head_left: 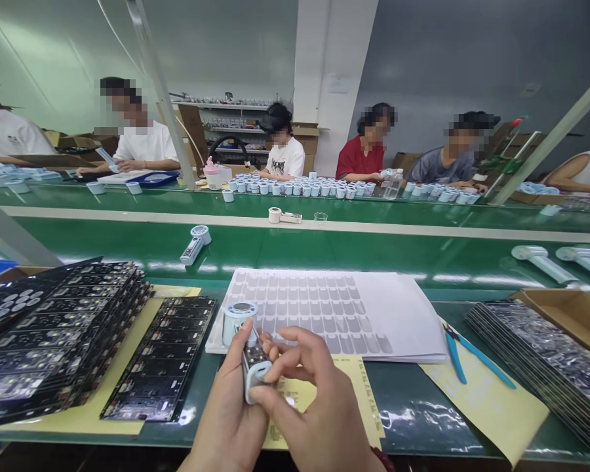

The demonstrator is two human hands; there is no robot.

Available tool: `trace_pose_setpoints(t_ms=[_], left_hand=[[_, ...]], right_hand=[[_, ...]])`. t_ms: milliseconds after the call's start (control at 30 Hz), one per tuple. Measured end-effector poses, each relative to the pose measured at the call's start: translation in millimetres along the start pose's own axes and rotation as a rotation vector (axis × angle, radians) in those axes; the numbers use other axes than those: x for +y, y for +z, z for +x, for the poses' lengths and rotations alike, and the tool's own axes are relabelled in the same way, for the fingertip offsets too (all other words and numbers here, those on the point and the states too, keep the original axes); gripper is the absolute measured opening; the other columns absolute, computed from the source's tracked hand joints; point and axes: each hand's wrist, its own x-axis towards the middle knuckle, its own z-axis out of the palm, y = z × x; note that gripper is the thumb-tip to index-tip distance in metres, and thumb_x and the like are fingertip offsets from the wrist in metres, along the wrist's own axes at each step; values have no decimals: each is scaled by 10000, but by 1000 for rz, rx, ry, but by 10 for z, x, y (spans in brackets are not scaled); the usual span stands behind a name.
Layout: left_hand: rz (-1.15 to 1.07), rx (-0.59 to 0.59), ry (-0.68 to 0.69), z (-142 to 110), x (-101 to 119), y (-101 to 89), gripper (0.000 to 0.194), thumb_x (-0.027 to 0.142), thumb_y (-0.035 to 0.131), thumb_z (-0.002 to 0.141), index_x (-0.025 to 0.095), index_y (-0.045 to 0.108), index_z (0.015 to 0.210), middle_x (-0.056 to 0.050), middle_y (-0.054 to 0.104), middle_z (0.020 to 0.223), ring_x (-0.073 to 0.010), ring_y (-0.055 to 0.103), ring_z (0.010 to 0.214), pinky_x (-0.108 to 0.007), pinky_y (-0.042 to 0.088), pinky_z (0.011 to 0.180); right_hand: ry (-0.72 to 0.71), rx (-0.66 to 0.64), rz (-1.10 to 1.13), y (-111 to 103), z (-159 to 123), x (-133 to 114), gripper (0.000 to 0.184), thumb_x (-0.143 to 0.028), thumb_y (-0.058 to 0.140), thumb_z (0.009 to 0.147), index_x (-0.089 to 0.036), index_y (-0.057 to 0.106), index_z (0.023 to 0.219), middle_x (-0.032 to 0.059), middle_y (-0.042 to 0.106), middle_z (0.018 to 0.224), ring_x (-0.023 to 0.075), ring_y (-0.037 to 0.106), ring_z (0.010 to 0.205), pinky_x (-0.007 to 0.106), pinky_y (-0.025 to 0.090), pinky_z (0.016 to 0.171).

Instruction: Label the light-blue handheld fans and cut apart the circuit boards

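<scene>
My left hand [229,410] grips a small pale-blue handheld fan body [248,344] by its handle, round head pointing away from me. My right hand [312,400] pinches the lower end of that handle, where a dark circuit strip shows in the open side. Just beyond my hands lies a stack of white sticker sheets [344,311] with rows of grey labels. A flat black circuit panel [164,357] rests on yellow paper to the left.
Tall stacks of black circuit panels [54,334] fill the left; more panels [541,360] and a cardboard box [570,314] sit right. Blue tweezers [455,354] lie on yellow paper. Fan bodies [194,244] [541,260] rest on the green conveyor. Several people sit opposite.
</scene>
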Motion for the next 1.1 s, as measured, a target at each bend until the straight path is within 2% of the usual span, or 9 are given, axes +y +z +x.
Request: trace_pose_setpoints(t_ms=[100, 167, 267, 400, 467, 567, 667, 900, 1100], left_hand=[[-23, 71, -51, -81, -3, 46, 218, 212, 476, 998, 132, 597, 835, -23, 591, 648, -82, 587, 447, -151, 530, 423], [-19, 71, -100, -127, 23, 58, 232, 209, 448, 1005, 100, 618, 890, -40, 607, 689, -69, 580, 432, -132, 513, 404], [151, 0, -75, -145, 89, -17, 222, 151, 463, 980, 82, 651, 885, -30, 594, 671, -71, 557, 421, -158, 526, 400], [533, 18, 212, -71, 163, -282, 138, 40, 598, 863, 74, 720, 918, -119, 739, 826, -182, 723, 650, -277, 644, 646], [599, 26, 234, -22, 171, -421, 170, 35, 662, 808, 80, 746, 949, -170, 775, 980, -246, 762, 853, -290, 635, 772], [616, -14, 190, 31, 147, -568, 309, 65, 754, 731, 111, 764, 1035, -171, 764, 1133, -290, 719, 1075, -267, 606, 849], [646, -69, 194, 60, 106, -637, 435, 151, 855, 639, 138, 768, 1066, -154, 749, 1197, -300, 671, 1173, -249, 575, 897], [706, -73, 252, 59, 58, -646, 451, 226, 897, 577, 188, 785, 1013, -113, 767, 1163, -291, 673, 1168, -265, 560, 915], [705, -62, 273, 60, 34, -635, 481, 214, 896, 571, 158, 775, 1033, -129, 769, 1148, -283, 674, 1163, -240, 555, 895]], right_hand=[[-124, 90, -166, -11, -20, 19, 709, -264, 853, 711, -338, 520, 1332, 33, 707, 1138, 258, 732, 1028, 339, 637, 798], [-76, 92, -112, -104, 18, 34, 799, -373, 869, 698, -323, 454, 1379, 84, 610, 1321, 246, 742, 954, 304, 645, 662], [40, 76, -78, -362, 72, 103, 512, -465, 665, 896, -274, 483, 1336, 103, 594, 1320, 210, 730, 931, 282, 632, 657], [8, 43, -467, -681, -24, 330, 223, -383, 506, 994, -261, 656, 1105, 80, 666, 1177, 231, 699, 972, 329, 607, 707], [-6, -2, -660, -744, -125, 468, 178, -322, 525, 982, -260, 687, 1022, 76, 683, 1122, 260, 690, 963, 378, 596, 714], [-67, -57, -807, -743, -241, 614, 135, -232, 558, 959, -242, 688, 924, 73, 704, 1003, 283, 681, 947, 391, 577, 699], [-133, -85, -806, -713, -257, 614, 178, -170, 528, 961, -221, 645, 837, 67, 709, 935, 268, 674, 900, 361, 544, 656], [-24, -104, -503, -519, -153, 377, 96, -197, 578, 948, -229, 605, 862, 31, 684, 981, 203, 664, 926, 323, 529, 762], [-146, -133, -723, -331, -131, 574, 167, -86, 529, 908, -207, 567, 799, 60, 668, 904, 237, 641, 839, 337, 475, 640]])
